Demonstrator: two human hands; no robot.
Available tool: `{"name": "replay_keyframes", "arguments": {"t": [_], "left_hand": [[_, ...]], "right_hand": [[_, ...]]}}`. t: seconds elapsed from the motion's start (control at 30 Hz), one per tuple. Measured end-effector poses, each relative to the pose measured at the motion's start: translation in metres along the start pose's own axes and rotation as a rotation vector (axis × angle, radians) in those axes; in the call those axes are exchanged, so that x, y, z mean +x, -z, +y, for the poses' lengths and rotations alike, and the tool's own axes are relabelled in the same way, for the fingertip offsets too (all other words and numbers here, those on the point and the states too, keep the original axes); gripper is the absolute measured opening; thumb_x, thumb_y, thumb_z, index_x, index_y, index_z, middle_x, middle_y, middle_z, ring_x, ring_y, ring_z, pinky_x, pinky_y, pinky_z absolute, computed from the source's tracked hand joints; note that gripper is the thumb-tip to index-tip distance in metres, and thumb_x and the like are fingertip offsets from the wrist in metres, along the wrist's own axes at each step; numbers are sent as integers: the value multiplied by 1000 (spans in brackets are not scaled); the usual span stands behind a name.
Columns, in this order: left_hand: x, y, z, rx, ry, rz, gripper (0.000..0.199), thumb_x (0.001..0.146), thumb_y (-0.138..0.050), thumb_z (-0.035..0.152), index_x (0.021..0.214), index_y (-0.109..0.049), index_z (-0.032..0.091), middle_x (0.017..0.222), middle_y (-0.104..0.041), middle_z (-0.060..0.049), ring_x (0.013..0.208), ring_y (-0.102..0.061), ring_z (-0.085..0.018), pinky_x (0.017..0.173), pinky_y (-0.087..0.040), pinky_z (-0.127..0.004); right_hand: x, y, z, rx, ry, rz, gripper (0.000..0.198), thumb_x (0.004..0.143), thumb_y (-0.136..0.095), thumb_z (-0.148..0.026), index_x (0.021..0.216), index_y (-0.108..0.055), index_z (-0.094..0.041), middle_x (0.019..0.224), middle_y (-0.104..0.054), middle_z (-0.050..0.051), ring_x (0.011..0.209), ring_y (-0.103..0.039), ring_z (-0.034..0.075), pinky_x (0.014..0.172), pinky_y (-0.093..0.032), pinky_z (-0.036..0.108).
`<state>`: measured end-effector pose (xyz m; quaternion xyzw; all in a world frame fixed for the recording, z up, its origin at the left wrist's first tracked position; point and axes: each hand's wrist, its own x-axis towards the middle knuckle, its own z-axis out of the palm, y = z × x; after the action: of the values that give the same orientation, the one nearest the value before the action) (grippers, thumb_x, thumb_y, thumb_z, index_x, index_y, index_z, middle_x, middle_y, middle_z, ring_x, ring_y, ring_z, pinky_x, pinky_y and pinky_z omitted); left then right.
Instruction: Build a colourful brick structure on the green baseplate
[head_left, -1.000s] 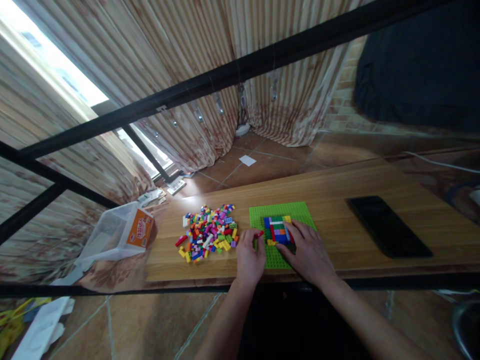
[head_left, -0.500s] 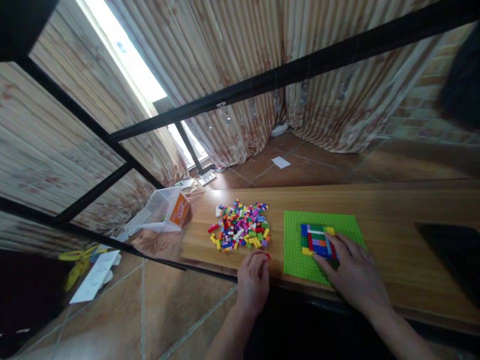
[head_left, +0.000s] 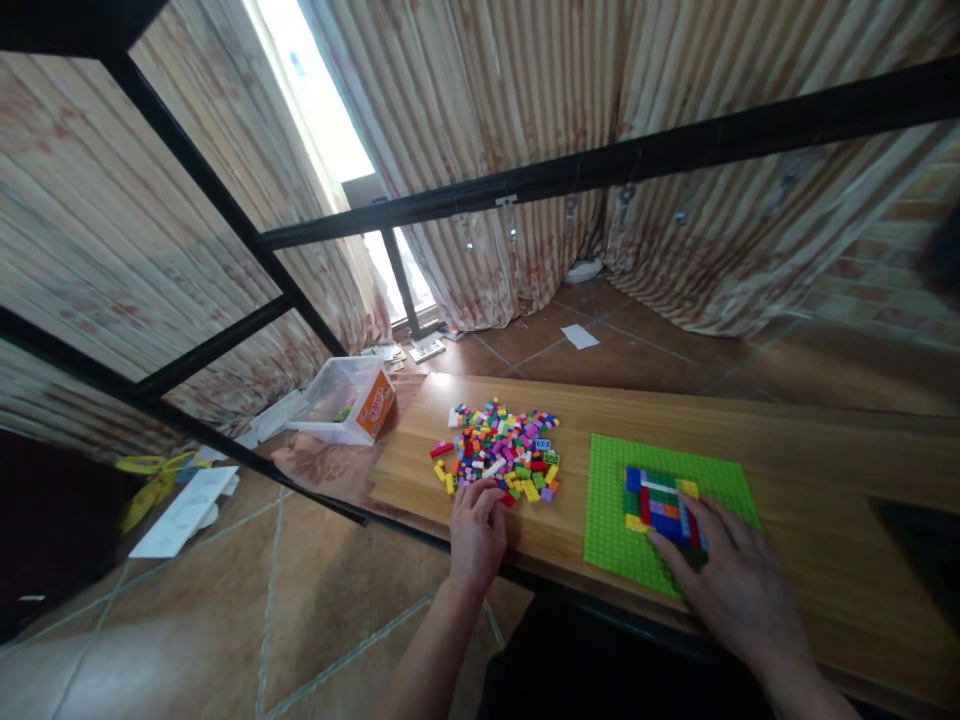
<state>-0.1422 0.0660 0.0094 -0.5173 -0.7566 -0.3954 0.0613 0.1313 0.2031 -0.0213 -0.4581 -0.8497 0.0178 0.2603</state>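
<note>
My left hand (head_left: pixel 478 535) is closed in a pinch at the near edge of the pile of colourful toy bricks (head_left: pixel 499 450). A small red brick (head_left: pixel 508 498) shows at its fingertips. On the green baseplate (head_left: pixel 609 535) sits a flat, roughly square build of bricks (head_left: pixel 660 508) in blue, green, red, yellow, white and other colours. My right hand (head_left: pixel 739 580) spans the right side of this build, thumb at its near edge and fingers at its far right corner. The fingers cover part of the build's right side.
The wooden table (head_left: pixel 810 470) carries a dark flat object (head_left: pixel 919 545) at the right. Beyond its left end stands a clear plastic box (head_left: pixel 349 405) with an orange label. A black metal frame (head_left: pixel 450 205) crosses before the curtains. White packaging (head_left: pixel 187 510) lies lower left.
My left hand has moved left to the brick pile, the red brick still at its fingertips. My right hand stays on the build. The camera view has turned slightly.
</note>
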Motion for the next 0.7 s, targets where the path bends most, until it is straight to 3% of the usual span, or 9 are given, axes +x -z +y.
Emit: {"name": "replay_keyframes", "arguments": {"t": [0.17,0.4,0.7], "left_hand": [[3,-4,10,11,20,21,27,80,-50,4,97,-63,21,105,-63,-7,98,-56,-22,88,-48,-40],[18,-18,26,40,-20,-84,23,81,-54,11,100,-62,21,113,-58,-9,105,-53,-25,91,-46,-43],[29,-23,24,101,-57,-81,26,80,-53,8,100,-62,21,111,-58,-9,104,-52,-25,90,-46,-43]], "right_hand": [[1,2,-2,20,4,22,68,85,-43,-63,135,-44,-18,131,-52,18,119,-49,37,95,-42,54],[2,4,-5,18,5,30,67,86,-44,-62,135,-44,-17,132,-51,18,119,-48,36,95,-42,54],[3,6,-8,27,-40,2,65,85,-47,-59,134,-46,-17,130,-53,18,118,-48,34,95,-42,52]]}}
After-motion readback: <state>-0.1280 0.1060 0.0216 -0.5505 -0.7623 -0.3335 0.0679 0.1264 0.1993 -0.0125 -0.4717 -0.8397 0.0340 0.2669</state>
